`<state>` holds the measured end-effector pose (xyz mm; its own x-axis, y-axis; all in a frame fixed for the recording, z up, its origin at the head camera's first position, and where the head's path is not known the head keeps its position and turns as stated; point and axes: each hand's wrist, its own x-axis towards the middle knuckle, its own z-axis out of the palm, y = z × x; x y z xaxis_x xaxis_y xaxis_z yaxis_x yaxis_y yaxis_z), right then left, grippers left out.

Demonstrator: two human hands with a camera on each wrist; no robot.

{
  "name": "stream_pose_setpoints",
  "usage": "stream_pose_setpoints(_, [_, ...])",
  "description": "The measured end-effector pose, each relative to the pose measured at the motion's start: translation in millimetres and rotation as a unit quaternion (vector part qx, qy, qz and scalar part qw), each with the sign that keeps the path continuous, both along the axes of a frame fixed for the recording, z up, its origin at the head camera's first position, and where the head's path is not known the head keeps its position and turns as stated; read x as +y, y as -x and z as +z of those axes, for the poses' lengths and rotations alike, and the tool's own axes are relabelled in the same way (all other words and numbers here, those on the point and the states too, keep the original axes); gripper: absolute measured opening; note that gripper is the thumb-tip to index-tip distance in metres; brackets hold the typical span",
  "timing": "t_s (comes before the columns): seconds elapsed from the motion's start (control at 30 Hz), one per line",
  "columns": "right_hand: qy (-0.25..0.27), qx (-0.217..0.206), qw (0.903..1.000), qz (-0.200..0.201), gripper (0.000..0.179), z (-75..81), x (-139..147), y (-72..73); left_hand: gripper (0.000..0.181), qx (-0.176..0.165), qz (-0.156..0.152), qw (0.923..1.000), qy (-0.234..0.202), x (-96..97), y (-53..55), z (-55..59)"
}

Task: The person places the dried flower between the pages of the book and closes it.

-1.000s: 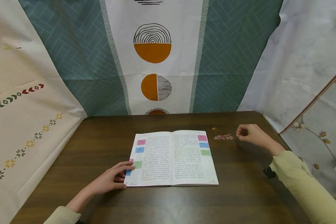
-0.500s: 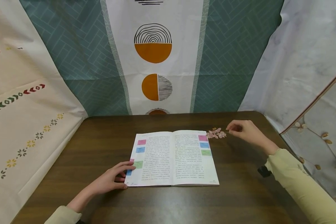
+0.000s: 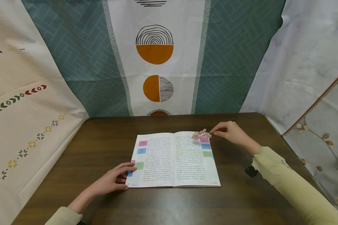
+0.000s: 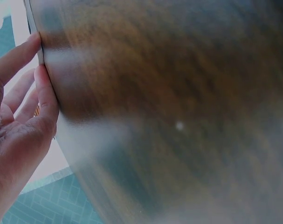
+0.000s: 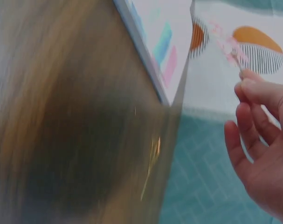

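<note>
A person's right hand holds a pink sprig over the far right corner of an open book lying on a dark wooden table. Thumb and forefinger pinch the thin stem at its end, the grip narrow, with the blossoms all lying beyond the fingertips. The remaining fingers bend loosely clear of the stem, as the right wrist view shows.

The sprig points left, away from the hand and in toward the book's spine. Its long axis runs nearly level across the page top in the head view, stem end at the right, flowered end at the left. From the right wrist the same axis slants up and left out of the fingertips, the petals blurred against the patterned cloth beyond. A gap shows there between flowers and book; the sprig hangs just above the paper, partly covering a pink tab. Blue and green tabs line the margin nearer the person.

At the opposite corner, the left hand rests on the book's near left edge, fingers spread on the page and thumb at the rim, gripping nothing tightly. A small yellow sprig lies on the table near the book, seen from the right wrist.
</note>
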<state>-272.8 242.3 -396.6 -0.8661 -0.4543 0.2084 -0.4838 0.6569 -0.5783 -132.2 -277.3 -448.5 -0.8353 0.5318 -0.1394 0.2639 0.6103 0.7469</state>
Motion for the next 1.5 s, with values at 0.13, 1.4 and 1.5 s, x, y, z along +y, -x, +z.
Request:
stream_pose_setpoints(0.13, [0.004, -0.014, 0.9999, -0.003, 0.015, -2.1, -20, -0.5, 0.062, 0.0, 0.0, 1.0, -0.001, -0.4, -0.3, -0.5])
stream_pose_setpoints(1.4, [-0.149, 0.07, 0.9847, 0.058, 0.011, -24.8, -76, 0.9, 0.062, 0.005, -0.001, 1.0, 0.003, 0.8, -1.3, 1.1])
stream_pose_setpoints(1.5, [-0.146, 0.069, 0.9853, 0.055, 0.011, -24.7, -78, -0.2, 0.062, 0.007, -0.001, 1.0, 0.004, 0.7, -1.4, 0.7])
